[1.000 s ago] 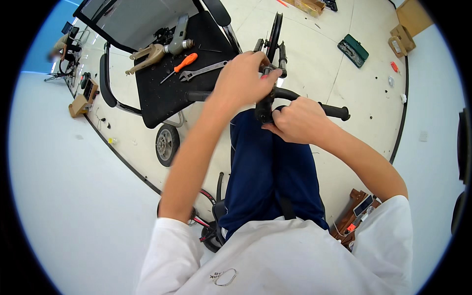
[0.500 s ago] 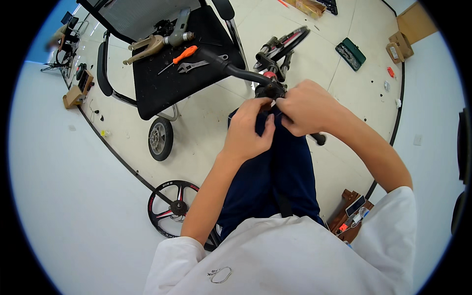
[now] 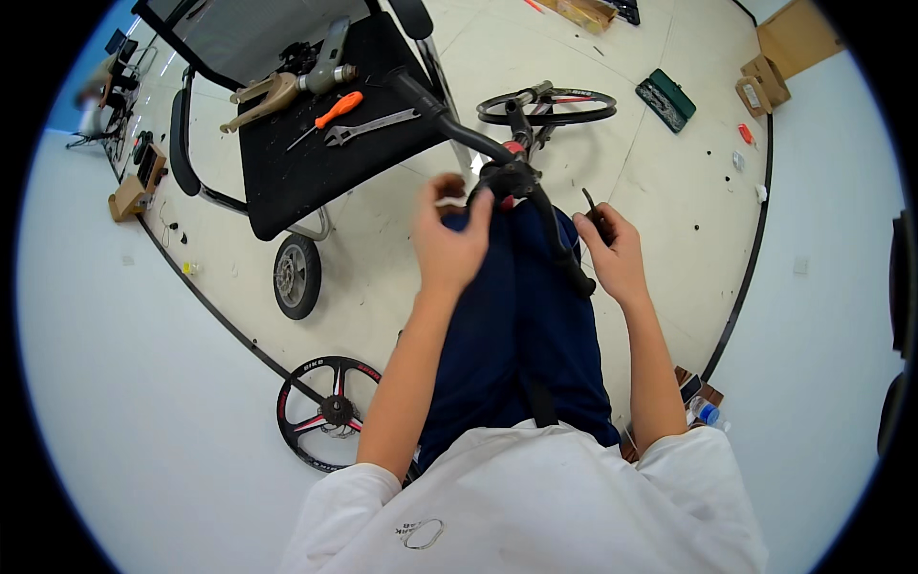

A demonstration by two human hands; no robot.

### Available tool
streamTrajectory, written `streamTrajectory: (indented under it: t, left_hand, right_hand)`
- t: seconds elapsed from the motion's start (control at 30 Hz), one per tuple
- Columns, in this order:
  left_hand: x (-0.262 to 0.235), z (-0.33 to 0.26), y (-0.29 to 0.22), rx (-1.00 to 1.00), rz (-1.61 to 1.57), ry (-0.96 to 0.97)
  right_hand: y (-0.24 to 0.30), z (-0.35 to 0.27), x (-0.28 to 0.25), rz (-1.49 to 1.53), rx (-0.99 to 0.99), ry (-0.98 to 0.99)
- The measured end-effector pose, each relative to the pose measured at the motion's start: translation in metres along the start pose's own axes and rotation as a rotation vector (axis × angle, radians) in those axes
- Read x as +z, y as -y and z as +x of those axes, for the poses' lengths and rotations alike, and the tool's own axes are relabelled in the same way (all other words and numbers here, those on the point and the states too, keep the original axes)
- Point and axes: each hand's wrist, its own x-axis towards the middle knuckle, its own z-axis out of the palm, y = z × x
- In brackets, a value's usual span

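A black bicycle handlebar lies across my thighs, with its stem and clamp between my hands. My left hand is beside the stem, thumb and fingers apart, holding nothing that I can see; its fingertips are slightly blurred. To the right of the handlebar, my right hand is closed on a thin dark bent tool that looks like a hex key, its tip pointing up and away. Beyond the stem, the bike's frame and wheel rest on the floor.
A black chair at the far left carries a fork, an orange screwdriver and an adjustable wrench. A spoked wheel leans near my left arm. A green toolbox sits open at the far right.
My hands have come apart from the stem. The right hand moved right and down with the thin tool; the left drew back leftward. The handlebar and the far wheel have turned.
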Motion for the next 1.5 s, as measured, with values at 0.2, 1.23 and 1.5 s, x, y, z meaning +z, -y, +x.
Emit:
streamTrajectory:
  t: [0.2,1.23,1.5]
  left_hand:
    - [0.025,0.094,-0.032,-0.682,-0.83,-0.054]
    - [-0.022,0.036,-0.019,-0.895,-1.683,-0.55]
    - [-0.033,0.031,-0.004,-0.854,-1.752,-0.601]
  right_hand:
    - [-0.036,-0.025,0.005,-0.169,0.018,0.038]
    - [0.032,0.021,-0.079,-0.624,-0.604,0.066]
    - [0.056,0.039,-0.077,-0.645,-0.657,0.107]
